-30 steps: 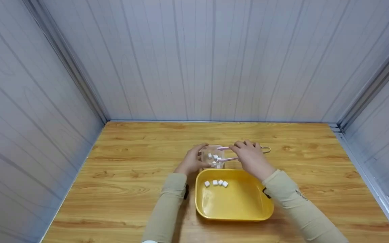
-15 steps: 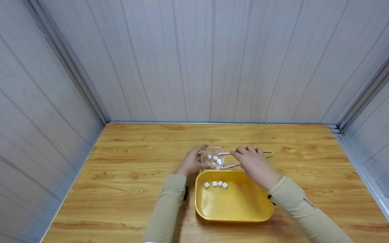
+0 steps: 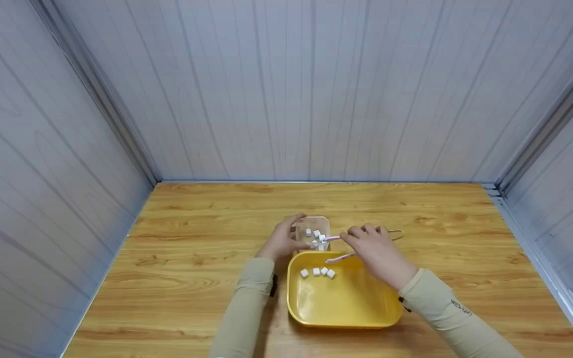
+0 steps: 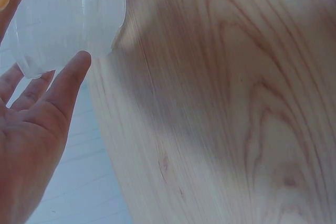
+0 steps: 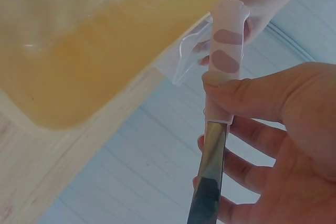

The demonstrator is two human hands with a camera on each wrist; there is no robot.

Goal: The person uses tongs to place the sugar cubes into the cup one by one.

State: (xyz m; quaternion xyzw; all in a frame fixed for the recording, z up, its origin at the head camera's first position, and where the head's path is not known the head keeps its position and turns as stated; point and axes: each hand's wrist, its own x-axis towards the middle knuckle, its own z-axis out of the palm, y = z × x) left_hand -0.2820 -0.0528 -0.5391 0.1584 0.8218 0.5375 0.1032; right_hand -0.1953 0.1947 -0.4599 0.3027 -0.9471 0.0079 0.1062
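My left hand (image 3: pixel 281 242) holds a small clear plastic container (image 3: pixel 318 222), its thumb and fingers around the sides. Several white cubes (image 3: pixel 316 233) lie inside. In the left wrist view the container (image 4: pixel 58 30) shows between thumb and fingers. My right hand (image 3: pixel 375 252) grips tongs (image 3: pixel 341 257) with pink ends and a metal bend, thumb pressing one arm. Their tips stand apart, one by the container, the other over the yellow tray's far edge; I see no cube between them. In the right wrist view the metal strip of the tongs (image 5: pixel 224 59) passes under the thumb.
Directly in front of the container stands a yellow tray (image 3: pixel 351 303) with several white cubes (image 3: pixel 316 272) near its far side. Wood-grain table (image 3: pixel 192 278) surrounds both. Pale panel walls (image 3: pixel 286 99) rise behind and at either side.
The right hand and tongs have moved toward the person and slightly right. The nearer tip has gone from the container to above the tray's far edge. The left hand and container stay put.
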